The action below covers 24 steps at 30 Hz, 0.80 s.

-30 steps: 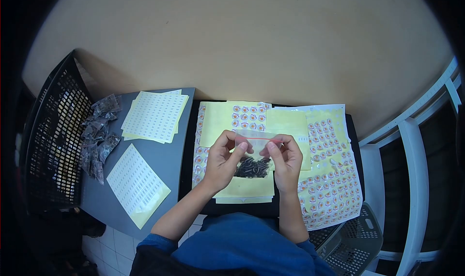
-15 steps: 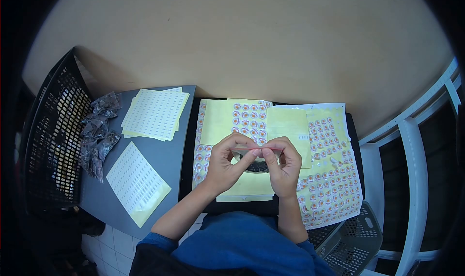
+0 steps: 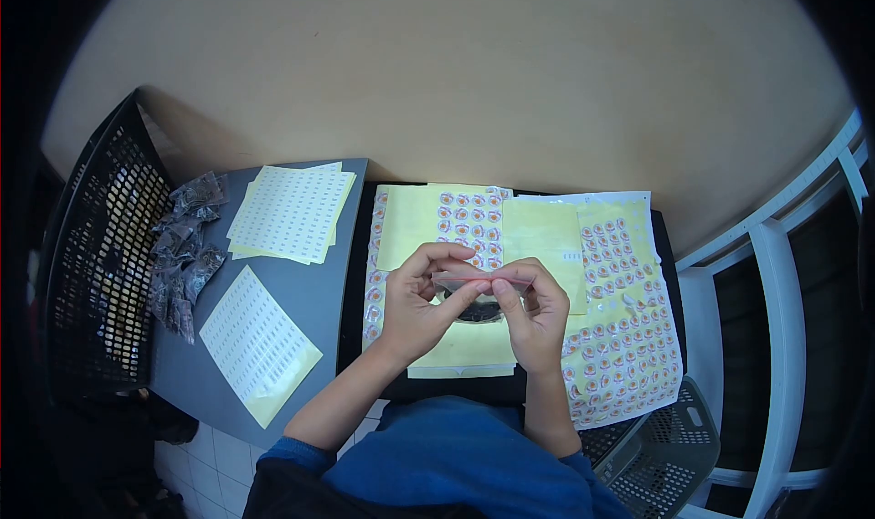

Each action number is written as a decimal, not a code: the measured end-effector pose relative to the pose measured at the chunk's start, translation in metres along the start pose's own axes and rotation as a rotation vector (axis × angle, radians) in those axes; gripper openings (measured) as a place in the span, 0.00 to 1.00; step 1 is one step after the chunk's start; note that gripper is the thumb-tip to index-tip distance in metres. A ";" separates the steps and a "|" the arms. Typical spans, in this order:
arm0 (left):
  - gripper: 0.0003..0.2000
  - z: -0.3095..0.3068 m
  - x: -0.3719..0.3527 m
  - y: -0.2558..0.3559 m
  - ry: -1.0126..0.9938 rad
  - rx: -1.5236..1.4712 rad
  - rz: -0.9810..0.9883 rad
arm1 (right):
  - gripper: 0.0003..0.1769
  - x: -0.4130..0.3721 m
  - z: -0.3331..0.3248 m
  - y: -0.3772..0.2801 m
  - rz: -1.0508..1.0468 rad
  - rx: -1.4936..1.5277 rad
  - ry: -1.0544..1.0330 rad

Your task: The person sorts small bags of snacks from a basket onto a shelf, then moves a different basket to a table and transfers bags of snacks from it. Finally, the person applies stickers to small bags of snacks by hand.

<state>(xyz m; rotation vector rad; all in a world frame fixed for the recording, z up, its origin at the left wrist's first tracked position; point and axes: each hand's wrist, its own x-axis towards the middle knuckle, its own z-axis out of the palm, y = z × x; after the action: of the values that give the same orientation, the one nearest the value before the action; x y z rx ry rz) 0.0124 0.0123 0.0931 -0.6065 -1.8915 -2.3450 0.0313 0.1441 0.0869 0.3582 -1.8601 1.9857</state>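
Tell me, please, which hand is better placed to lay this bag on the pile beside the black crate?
Probably the left hand: both pinch the bag, but the pile of bags lies on its side; the right hand would cross.

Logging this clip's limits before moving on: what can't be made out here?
Head view.
Seal of the small zip bag: covered by the left hand and right hand.
Its dark contents: too small to identify.
Print on the label sheets: too small to read.
Inside the black crate: screened by its mesh wall.
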 end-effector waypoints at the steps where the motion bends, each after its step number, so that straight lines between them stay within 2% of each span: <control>1: 0.15 0.000 0.000 0.001 -0.003 0.003 0.004 | 0.04 0.000 0.000 0.000 0.001 0.000 0.000; 6: 0.16 -0.001 0.000 0.002 0.002 0.008 -0.007 | 0.03 -0.001 0.002 -0.001 0.039 0.030 0.013; 14: 0.22 -0.001 0.002 0.001 -0.013 0.079 0.099 | 0.03 0.000 0.004 -0.001 0.001 -0.034 0.023; 24: 0.24 -0.002 0.002 0.006 -0.025 0.068 0.070 | 0.03 0.003 0.004 -0.004 -0.052 -0.088 0.011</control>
<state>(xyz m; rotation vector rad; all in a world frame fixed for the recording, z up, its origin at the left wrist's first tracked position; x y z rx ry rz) 0.0121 0.0096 0.0988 -0.6866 -1.9185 -2.2306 0.0300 0.1405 0.0917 0.3655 -1.9044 1.8619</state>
